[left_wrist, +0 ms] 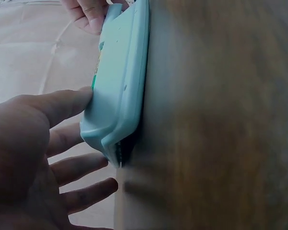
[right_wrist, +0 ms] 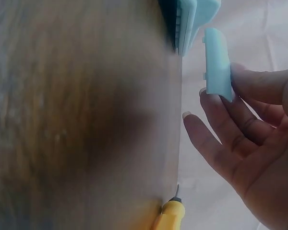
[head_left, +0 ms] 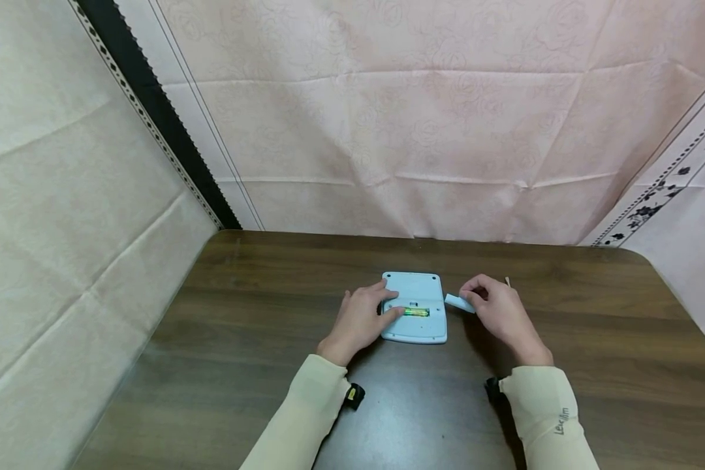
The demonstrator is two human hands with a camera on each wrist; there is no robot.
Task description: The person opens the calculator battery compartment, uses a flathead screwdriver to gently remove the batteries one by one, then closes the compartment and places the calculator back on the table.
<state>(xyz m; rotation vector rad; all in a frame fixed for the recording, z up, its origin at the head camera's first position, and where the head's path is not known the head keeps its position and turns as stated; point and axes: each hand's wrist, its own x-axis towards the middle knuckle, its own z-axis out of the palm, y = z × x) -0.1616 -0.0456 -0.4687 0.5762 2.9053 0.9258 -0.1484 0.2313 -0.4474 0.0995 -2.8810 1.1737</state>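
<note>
A light-blue calculator-like device [head_left: 414,329] lies back side up on the table, its battery slot uncovered. A green battery [head_left: 417,312] sits in that slot. My left hand [head_left: 358,321] rests on the device's left side, thumb by the battery and other fingers extended over the upper left edge. In the left wrist view, the fingers of the left hand [left_wrist: 43,148] look spread and fairly straight. Just right of the device, my right hand [head_left: 499,310] pinches a small light-blue battery cover [head_left: 459,303]. Two small tabs show along the edge of the cover [right_wrist: 217,64] in the right wrist view.
A screwdriver with a yellow handle [right_wrist: 170,215] lies beyond the right hand, mostly hidden in the head view. The brown wooden table [head_left: 258,313] has rounded far corners. Patterned cloth [head_left: 417,130] hangs behind it and at both sides.
</note>
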